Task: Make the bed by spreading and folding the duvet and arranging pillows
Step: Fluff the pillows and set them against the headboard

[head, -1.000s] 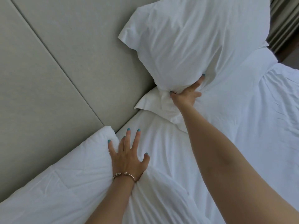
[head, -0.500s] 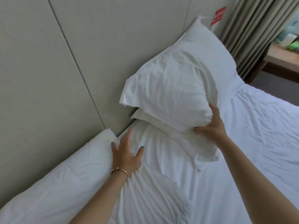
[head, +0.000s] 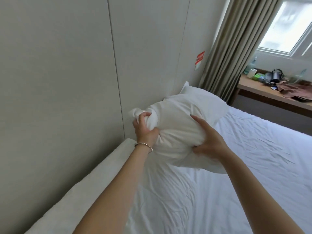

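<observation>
A white pillow is held up above the bed, close to the padded headboard wall. My left hand grips its bunched left corner, fingers curled round the cloth. My right hand holds its near right edge, thumb underneath and fingers spread over the top. A second white pillow lies behind it against the wall. The white duvet covers the bed, wrinkled, with a folded edge running along the wall at lower left.
The grey padded headboard wall fills the left side, with a red sign on it. Beige curtains hang at the bed's far corner. A wooden desk with a kettle, a cup and cloth stands under the window.
My left hand left the duvet and took hold of the pillow's left corner. Both hands have lifted the top pillow off the one beneath. The camera has tilted up toward the window.
</observation>
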`<state>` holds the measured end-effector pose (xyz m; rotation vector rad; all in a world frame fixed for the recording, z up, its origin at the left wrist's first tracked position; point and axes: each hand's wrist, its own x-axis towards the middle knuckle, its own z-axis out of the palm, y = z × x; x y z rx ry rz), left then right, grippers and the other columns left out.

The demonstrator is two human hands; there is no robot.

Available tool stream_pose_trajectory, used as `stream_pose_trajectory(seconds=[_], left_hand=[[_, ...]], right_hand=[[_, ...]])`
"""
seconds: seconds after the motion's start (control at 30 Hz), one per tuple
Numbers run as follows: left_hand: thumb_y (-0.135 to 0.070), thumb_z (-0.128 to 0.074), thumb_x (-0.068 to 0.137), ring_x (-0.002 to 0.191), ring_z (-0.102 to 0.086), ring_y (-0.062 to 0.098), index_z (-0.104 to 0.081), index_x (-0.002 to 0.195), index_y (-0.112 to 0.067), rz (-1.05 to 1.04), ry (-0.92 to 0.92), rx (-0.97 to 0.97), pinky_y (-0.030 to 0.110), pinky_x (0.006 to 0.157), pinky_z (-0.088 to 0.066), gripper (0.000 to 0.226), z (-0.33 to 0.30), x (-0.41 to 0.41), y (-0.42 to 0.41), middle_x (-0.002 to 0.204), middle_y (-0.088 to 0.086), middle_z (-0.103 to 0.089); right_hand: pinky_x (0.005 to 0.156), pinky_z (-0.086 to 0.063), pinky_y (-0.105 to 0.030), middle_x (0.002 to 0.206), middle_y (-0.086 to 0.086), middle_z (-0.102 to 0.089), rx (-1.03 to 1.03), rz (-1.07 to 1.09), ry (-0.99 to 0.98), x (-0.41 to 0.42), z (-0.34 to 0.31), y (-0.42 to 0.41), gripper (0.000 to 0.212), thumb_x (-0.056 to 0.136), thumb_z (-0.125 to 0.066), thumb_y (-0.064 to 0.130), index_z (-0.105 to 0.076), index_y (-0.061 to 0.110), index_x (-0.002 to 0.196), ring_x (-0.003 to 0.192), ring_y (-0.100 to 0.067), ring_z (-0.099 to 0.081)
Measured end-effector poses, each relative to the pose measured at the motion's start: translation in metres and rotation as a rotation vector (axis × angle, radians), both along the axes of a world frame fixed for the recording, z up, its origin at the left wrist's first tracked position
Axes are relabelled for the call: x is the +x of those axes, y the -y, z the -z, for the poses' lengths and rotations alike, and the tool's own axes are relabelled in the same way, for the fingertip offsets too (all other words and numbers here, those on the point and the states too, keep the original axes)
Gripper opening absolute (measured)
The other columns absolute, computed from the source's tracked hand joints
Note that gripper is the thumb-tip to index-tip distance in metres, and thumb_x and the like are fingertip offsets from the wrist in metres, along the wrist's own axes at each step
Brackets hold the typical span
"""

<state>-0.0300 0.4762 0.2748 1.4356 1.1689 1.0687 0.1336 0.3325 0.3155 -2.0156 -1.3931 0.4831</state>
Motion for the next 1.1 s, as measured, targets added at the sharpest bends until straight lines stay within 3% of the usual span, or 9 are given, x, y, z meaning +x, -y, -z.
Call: stream_pose_trajectory(seconds=[0.13, 0.27, 0.33, 0.43, 0.53, 0.7, 0.83, 0.97, 1.1], left_hand=[[0.009, -0.055, 0.073, 0.109, -0.046, 0.016, -0.054, 0.113, -0.028, 0.018, 0.073, 0.25, 0.005, 0.082, -0.032, 0.054, -0.063, -0.09, 0.031, 0.121, 0.001, -0.034], [0.006, -0.059, 0.074, 0.106, -0.045, 0.01, -0.053, 0.116, -0.034, 0.001, 0.015, 0.308, -0.006, 0.081, -0.03, 0.059, -0.089, -0.209, 0.075, 0.124, 0.001, -0.035], [0.002, -0.063, 0.074, 0.108, -0.045, 0.011, -0.052, 0.115, -0.04, 0.002, -0.04, 0.278, 0.002, 0.087, -0.034, 0.06, -0.07, -0.27, 0.099, 0.126, 0.001, -0.036], [-0.006, -0.07, 0.073, 0.113, -0.044, 0.017, -0.052, 0.113, -0.042, -0.021, -0.156, 0.11, 0.023, 0.095, -0.036, 0.057, -0.003, -0.342, 0.135, 0.131, 0.006, -0.038], [-0.002, -0.067, 0.079, 0.119, -0.043, 0.027, -0.052, 0.125, -0.031, -0.08, -0.304, -0.103, 0.023, 0.096, -0.032, 0.056, 0.063, -0.389, 0.169, 0.132, 0.01, -0.034], [0.01, -0.054, 0.083, 0.126, -0.038, 0.034, -0.051, 0.132, -0.025, -0.091, -0.356, -0.183, 0.03, 0.105, -0.03, 0.06, 0.086, -0.406, 0.178, 0.14, 0.014, -0.028], [0.009, -0.051, 0.082, 0.124, -0.037, 0.035, -0.053, 0.129, -0.027, -0.12, -0.357, -0.165, 0.029, 0.099, -0.03, 0.059, 0.075, -0.393, 0.171, 0.141, 0.013, -0.026], [0.002, -0.053, 0.084, 0.12, -0.037, 0.038, -0.05, 0.129, -0.034, -0.166, -0.448, -0.248, 0.037, 0.095, -0.036, 0.058, 0.07, -0.379, 0.167, 0.142, 0.011, -0.024], [-0.018, -0.058, 0.087, 0.128, -0.018, 0.041, -0.029, 0.138, -0.045, -0.155, -0.874, -0.447, 0.042, 0.1, -0.032, 0.064, 0.042, -0.368, 0.162, 0.151, 0.014, 0.01]], right_hand=[[0.072, -0.036, -0.007, 0.125, 0.019, -0.048, 0.066, -0.007, 0.031, -0.084, -0.045, 0.04, 0.107, 0.061, -0.076, 0.008, -0.025, 0.056, 0.142, 0.103, -0.008, -0.049], [0.074, -0.038, -0.002, 0.11, 0.034, -0.05, 0.148, -0.086, -0.014, -0.197, -0.052, 0.084, 0.105, 0.06, -0.076, 0.012, -0.025, 0.06, 0.138, 0.091, 0.005, -0.05], [0.082, -0.041, -0.008, 0.112, 0.037, -0.048, 0.101, -0.127, -0.034, -0.251, -0.031, 0.106, 0.107, 0.058, -0.077, 0.016, -0.022, 0.063, 0.137, 0.095, 0.006, -0.052], [0.085, -0.046, -0.027, 0.123, 0.016, -0.051, -0.112, -0.196, 0.051, -0.31, 0.024, 0.134, 0.108, 0.057, -0.076, 0.031, -0.012, 0.063, 0.138, 0.106, -0.01, -0.055], [0.081, -0.049, -0.031, 0.118, -0.001, -0.047, -0.364, -0.244, 0.107, -0.35, 0.075, 0.159, 0.11, 0.062, -0.077, 0.045, 0.001, 0.067, 0.137, 0.098, -0.023, -0.058], [0.08, -0.048, -0.031, 0.123, -0.002, -0.034, -0.386, -0.175, 0.072, -0.372, 0.09, 0.181, 0.111, 0.063, -0.076, 0.06, 0.008, 0.069, 0.135, 0.092, -0.028, -0.056], [0.075, -0.046, -0.032, 0.119, 0.005, -0.02, -0.288, 0.025, -0.014, -0.355, 0.081, 0.186, 0.112, 0.065, -0.064, 0.077, 0.02, 0.063, 0.137, 0.092, -0.021, -0.053], [0.09, -0.049, -0.045, 0.141, 0.007, -0.014, -0.138, 0.358, -0.067, -0.318, 0.068, 0.172, 0.096, 0.067, -0.056, 0.082, -0.008, 0.057, 0.145, 0.119, -0.029, -0.048], [0.115, -0.01, -0.06, 0.159, 0.017, 0.006, -0.283, 0.22, 0.122, -0.297, 0.07, 0.142, 0.084, 0.073, -0.043, 0.085, -0.012, 0.057, 0.146, 0.148, -0.028, 0.0]])
